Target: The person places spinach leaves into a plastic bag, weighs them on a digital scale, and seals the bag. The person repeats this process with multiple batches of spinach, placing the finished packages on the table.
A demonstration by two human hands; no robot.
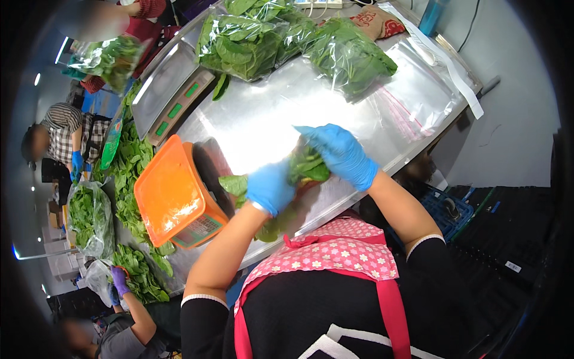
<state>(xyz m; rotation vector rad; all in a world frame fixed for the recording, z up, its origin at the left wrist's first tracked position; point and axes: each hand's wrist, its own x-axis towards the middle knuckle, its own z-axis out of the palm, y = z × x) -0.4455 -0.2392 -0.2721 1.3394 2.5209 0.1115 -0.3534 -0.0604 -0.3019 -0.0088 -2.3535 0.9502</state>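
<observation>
In front of my apron, both blue-gloved hands work on a bunch of leafy greens [310, 166] over the metal table. My left hand [272, 186] is closed round its lower left part, with leaves sticking out past the wrist side. My right hand [345, 157] grips the upper right part, its fingers bent over the leaves and slightly blurred. Glare on the metal washes out the surface behind the hands. An orange tray [170, 188], seemingly the top of a scale, stands left of my left hand.
Bagged greens [242, 51] and another bag [350, 60] lie at the back. Flat clear bags [412, 90] are stacked at the right. A silver scale [167, 96] stands at the far left. Loose greens [128, 173] lie beyond the orange tray, where co-workers handle bags. A blue crate [445, 209] is at right.
</observation>
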